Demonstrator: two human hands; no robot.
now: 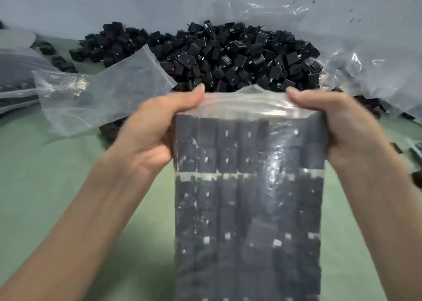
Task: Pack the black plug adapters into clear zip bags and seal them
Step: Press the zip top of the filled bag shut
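Clear zip bag [249, 186], packed full with rows of black adapters, hangs above the desk's [45, 186] near edge; your left hand [155, 127] and right hand [338, 122] pinch its top corners. You're at sealing, I judge: next, press the zip strip shut end to end.

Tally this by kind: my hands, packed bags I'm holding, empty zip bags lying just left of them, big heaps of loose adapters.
Hands: 2, left hand and right hand
Packed bag held: 1
Empty zip bag: 1
Heap of loose adapters: 1
Total: 5
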